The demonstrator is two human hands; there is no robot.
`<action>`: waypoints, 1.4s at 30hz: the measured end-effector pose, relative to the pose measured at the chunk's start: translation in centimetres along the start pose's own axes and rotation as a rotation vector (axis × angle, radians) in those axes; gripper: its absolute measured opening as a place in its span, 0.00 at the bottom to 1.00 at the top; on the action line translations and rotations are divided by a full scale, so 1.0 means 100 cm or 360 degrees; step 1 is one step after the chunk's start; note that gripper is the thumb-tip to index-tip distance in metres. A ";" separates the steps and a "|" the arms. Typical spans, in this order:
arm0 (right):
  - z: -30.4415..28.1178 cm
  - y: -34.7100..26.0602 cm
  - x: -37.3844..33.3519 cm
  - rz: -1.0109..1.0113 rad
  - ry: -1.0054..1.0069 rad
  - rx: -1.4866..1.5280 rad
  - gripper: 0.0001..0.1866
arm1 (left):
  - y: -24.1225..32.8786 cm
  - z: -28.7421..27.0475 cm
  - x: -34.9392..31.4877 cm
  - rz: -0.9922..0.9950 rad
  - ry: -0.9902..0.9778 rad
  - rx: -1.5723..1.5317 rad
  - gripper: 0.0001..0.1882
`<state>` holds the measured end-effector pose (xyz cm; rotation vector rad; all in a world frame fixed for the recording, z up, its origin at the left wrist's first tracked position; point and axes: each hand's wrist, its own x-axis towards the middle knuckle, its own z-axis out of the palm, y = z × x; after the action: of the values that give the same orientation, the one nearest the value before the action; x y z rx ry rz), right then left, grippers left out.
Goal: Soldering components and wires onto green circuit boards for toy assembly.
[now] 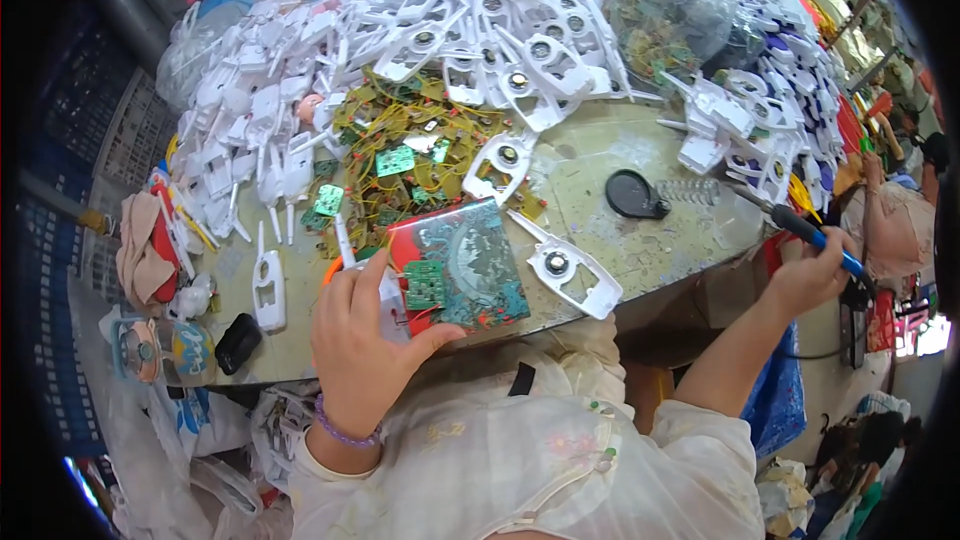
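Green circuit board [425, 285] lies on the red-and-dark box [487, 265]; left hand [362, 335] curves beside it (whether pinching, cannot tell). Right hand [812, 275] grips the soldering iron [797, 224]. Advisable: board flat, iron approaching clear of the left thumb [438, 339].

On the table [590, 155], the book [475, 260] lies at the near edge, a circuit board [424, 285] on its left part, the left grip [365, 325] at its left side. Behind the book sits the board heap [375, 140]; behind that, the casing pile [470, 10]. Right of the book come a casing [572, 265], the dish [632, 194], the spring [688, 192], then the iron [800, 225] in the right grip [815, 270].
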<state>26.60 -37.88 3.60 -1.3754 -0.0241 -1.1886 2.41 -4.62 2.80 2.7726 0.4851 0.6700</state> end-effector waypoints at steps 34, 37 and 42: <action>-0.015 -0.031 -0.185 -0.0516 -0.1578 0.0634 0.15 | -0.008 0.003 0.011 -0.0115 0.0051 -0.0417 0.19; 0.017 -0.066 -0.186 -0.0427 -0.1573 0.0546 0.12 | -0.030 0.001 -0.002 -0.0394 -0.0050 -0.1225 0.19; 0.065 -0.096 -0.191 -0.0706 -0.1982 0.0758 0.21 | -0.046 -0.003 -0.017 -0.0457 -0.0149 -0.1804 0.22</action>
<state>15.34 -18.84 0.43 -1.4928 -1.4452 -0.4250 -0.39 -1.01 0.98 1.6204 0.3155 0.5032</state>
